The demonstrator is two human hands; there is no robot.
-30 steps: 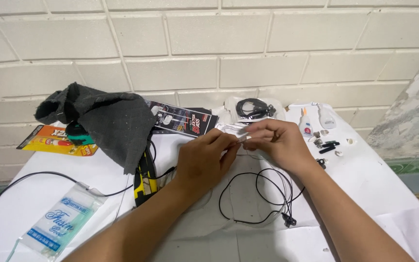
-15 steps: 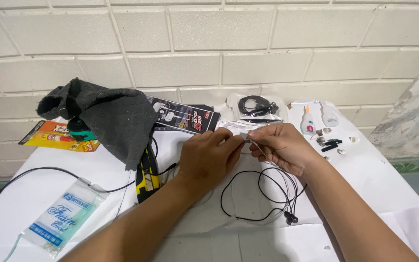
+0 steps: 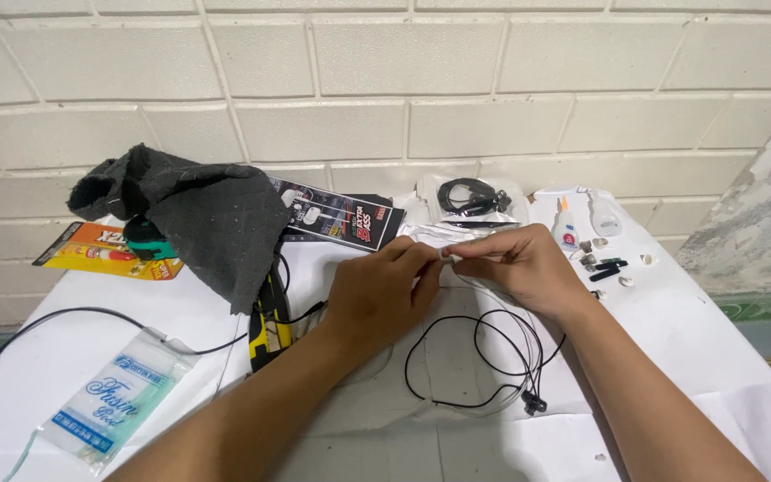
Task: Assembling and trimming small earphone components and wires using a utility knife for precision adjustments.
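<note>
My left hand [image 3: 384, 292] and my right hand [image 3: 515, 265] meet fingertip to fingertip over the middle of the white table [image 3: 64, 357]. Between the fingertips they pinch a small pale part [image 3: 447, 254] joined to a thin black cable [image 3: 475, 361]. The cable hangs from the hands and loops on the table below them, ending in a small black earbud piece [image 3: 534, 403]. What exactly sits inside the pinch is hidden by the fingers.
A dark grey cloth [image 3: 203, 219] lies at the left over a yellow-black tool [image 3: 269, 323]. Behind are a black printed package [image 3: 336, 214], a clear bag with a black cable [image 3: 470, 196], a glue tube [image 3: 566, 229], small metal parts [image 3: 604, 265]. An orange pack [image 3: 100, 253] and a clear blue-printed pouch [image 3: 113, 406] lie left.
My hands have stayed together at the same spot, the fingertips closing tighter on the small part. The cable loop has shifted slightly.
</note>
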